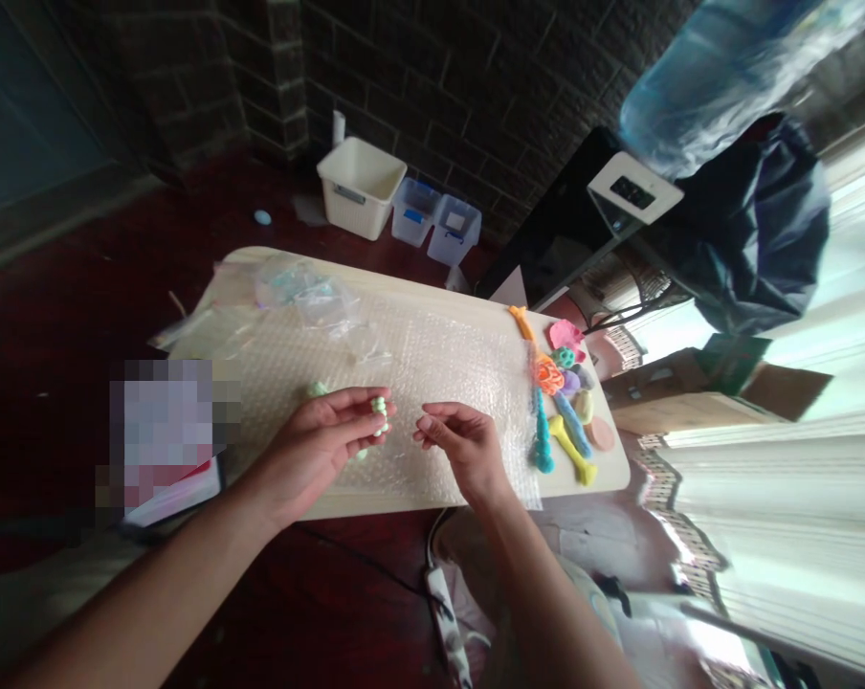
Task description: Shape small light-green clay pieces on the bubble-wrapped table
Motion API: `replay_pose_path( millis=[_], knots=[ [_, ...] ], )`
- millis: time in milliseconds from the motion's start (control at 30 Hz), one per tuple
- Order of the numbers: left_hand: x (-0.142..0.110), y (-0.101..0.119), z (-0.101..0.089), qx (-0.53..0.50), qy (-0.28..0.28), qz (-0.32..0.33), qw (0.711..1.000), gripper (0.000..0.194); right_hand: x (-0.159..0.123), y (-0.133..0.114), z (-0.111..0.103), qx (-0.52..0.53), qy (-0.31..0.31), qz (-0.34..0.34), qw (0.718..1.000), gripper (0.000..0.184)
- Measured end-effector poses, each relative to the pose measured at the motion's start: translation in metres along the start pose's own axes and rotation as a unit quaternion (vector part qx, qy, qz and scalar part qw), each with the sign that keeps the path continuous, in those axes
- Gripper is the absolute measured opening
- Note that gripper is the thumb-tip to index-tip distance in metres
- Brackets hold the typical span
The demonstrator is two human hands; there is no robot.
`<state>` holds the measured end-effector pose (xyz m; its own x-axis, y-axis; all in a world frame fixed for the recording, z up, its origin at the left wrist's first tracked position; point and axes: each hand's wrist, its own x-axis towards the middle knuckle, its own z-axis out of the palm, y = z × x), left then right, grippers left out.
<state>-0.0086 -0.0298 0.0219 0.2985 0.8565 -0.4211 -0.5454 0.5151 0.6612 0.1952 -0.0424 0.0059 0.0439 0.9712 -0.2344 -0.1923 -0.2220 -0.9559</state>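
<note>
Between the fingers and thumb of my left hand (pixel 324 433) is a small pale green piece of knobbly modelling clay (pixel 380 417), closed in a pinch. My right hand (pixel 463 442) is a short way to the right, thumb and fingertips pressed together. Whatever may be in that pinch is too small or hidden to make out. Both hands are above a sheet of bubble wrap (pixel 447 359) on the table. More pale green clay (pixel 318 388) shows behind my left hand, partly covered by it.
Colourful soft clay pieces, among them a yellow bone-like one (pixel 573 450) and a teal stick (pixel 542 435), lie at the table's (pixel 614 471) right end. Clear plastic bags (pixel 318 295) lie at its far left. Bins (pixel 361 187) stand behind; a power strip (pixel 447 622) is below.
</note>
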Motion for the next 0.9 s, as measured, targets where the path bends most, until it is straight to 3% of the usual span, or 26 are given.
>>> replay_pose_path(
  millis=[333, 600, 900],
  knots=[
    [0.0003, 0.0031, -0.0039, 0.011, 0.015, 0.002, 1.000, 0.042, 0.0008, 0.0052, 0.0064, 0.030, 0.017, 0.031, 0.999, 0.035],
    [-0.0004, 0.0053, -0.0049, -0.008, 0.012, 0.006, 1.000, 0.044, 0.0042, 0.0006, 0.0104, 0.137, -0.007, 0.067, 0.988, 0.030],
    [-0.0004, 0.0049, -0.0042, -0.032, 0.004, 0.001, 0.999, 0.042, 0.0023, -0.0007, 0.0095, 0.146, -0.032, 0.082, 0.985, 0.028]
  ],
)
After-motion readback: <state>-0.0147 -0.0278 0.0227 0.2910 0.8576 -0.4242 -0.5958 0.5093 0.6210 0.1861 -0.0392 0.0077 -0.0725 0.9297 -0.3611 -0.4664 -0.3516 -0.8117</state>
